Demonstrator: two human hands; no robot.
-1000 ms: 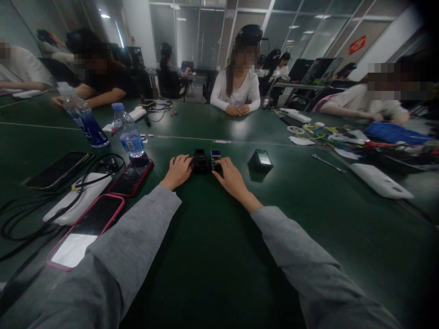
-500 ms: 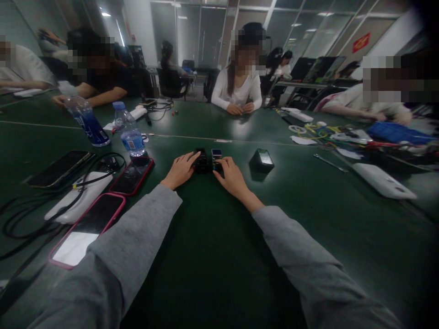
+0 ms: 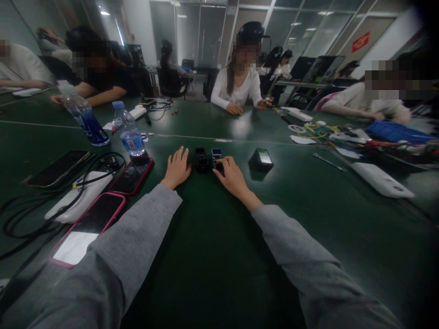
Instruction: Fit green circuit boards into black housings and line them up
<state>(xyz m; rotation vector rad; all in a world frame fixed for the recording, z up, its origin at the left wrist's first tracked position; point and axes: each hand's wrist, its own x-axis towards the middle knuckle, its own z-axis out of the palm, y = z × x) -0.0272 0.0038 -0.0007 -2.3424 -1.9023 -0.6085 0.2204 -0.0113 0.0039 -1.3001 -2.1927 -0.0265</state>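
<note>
The small circuit module [image 3: 216, 153], with its rectangular screen, sits on the green table [image 3: 212, 237] in front of me, just right of a black device [image 3: 201, 156]. Whatever its screen says is too small to read. The bent thumb and fingers of my right hand [image 3: 233, 176] are at its near end, partly open; I cannot tell whether they pinch it. My left hand [image 3: 177, 169] lies palm down with fingers spread, holding nothing, just left of the black device. A glossy-topped dark box [image 3: 263, 159] stands further right. On my left, the large bottle [image 3: 84, 118] has white lettering on blue, illegible from here; the smaller water bottle [image 3: 129, 131] shows a barcode on its label [image 3: 133, 143]. The red wall sign's [image 3: 361, 42] yellowish characters are blurred.
</note>
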